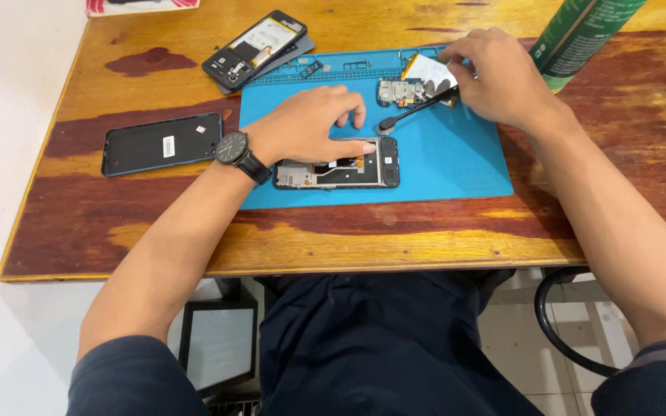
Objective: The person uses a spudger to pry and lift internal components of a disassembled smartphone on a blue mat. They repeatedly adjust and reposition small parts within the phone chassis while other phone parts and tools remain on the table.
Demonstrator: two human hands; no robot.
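Note:
An opened phone frame (338,173) lies on a blue work mat (456,166). My left hand (310,123), with a black wristwatch, rests on top of the frame, its fingertips pressing the upper edge. My right hand (499,77) grips a thin black tool (418,108) whose rounded tip rests on the mat just above the frame. Under that hand lie a small circuit board (398,92) and a flat battery (429,69).
A black phone back cover (162,143) lies on the wooden table (395,239) to the left. Another opened phone (256,48) sits at the back. A green cylinder (583,35) stands at the right. My dark trousers show below the table edge.

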